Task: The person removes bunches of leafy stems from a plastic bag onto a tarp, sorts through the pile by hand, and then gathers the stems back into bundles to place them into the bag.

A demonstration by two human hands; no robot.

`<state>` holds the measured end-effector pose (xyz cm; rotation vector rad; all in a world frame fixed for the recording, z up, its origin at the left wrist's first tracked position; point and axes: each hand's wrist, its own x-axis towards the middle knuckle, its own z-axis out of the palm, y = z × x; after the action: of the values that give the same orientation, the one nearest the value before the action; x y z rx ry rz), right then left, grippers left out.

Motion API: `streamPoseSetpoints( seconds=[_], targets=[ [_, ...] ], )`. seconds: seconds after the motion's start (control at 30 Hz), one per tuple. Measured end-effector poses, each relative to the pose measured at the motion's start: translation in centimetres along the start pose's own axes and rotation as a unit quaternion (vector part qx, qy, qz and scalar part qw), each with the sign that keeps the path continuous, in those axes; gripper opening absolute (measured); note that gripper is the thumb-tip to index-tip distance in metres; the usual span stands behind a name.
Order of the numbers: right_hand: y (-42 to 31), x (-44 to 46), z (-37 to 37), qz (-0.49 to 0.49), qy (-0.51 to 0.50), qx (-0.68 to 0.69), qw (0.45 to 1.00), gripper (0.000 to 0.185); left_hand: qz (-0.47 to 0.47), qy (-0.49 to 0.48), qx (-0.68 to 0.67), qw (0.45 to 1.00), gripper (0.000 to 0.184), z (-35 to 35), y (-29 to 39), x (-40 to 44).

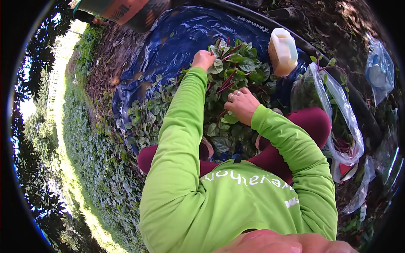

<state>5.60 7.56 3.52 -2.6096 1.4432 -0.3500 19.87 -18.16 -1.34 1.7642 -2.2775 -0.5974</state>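
Note:
Leafy greens [247, 64] with dark red stems lie heaped on a blue plastic sheet [185, 31] in front of my crossed legs. At the upper left edge of this heap my left hand [203, 60] has its fingers pressed together among the leaves; what they hold is too small to make out. Lower and to the right, my right hand [242, 105], with rings on it, rests on the stems and leaves, its fingers bent and their tips partly hidden by the greens. More loose leaves [145, 116] spread to the left.
A plastic container [282, 52] of brownish liquid stands right of the heap. Further right is an open clear bag [322, 88] with greens inside, then another clear bag [375, 74]. A large bucket [126, 12] stands at the upper left, near part of another person [99, 21].

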Motion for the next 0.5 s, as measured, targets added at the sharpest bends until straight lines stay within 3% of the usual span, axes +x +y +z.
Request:
streamPoseSetpoints(
  seconds=[0.03,0.07,0.1,0.17,0.27,0.5],
  targets=[
    [0.1,0.0,0.0,0.001,-0.004,0.006,1.0,0.016,0.016,-0.062,0.043,0.997,0.035,-0.3,0.2,1.2],
    [0.2,0.0,0.0,0.004,0.004,0.01,1.0,0.015,-0.026,-0.04,0.075,0.996,0.028,2.2,-1.9,4.6],
    [0.3,-0.1,0.0,0.008,0.004,0.014,1.0,0.015,-0.003,-0.052,0.144,0.988,0.021,2.2,-2.1,5.6],
    [0.2,-0.2,-0.3,0.007,0.014,0.036,0.999,0.015,0.11,-0.164,0.274,0.941,0.027,1.7,-2.1,7.1],
    [0.1,-0.3,-0.5,0.017,-0.006,0.059,0.998,0.016,0.081,-0.141,0.268,0.95,0.025,-2.7,3.2,1.8],
    [0.3,-0.5,-0.3,0.014,0.002,0.061,0.998,0.014,0.148,-0.125,0.303,0.933,0.029,-1.8,4.1,0.3]
  ],
)
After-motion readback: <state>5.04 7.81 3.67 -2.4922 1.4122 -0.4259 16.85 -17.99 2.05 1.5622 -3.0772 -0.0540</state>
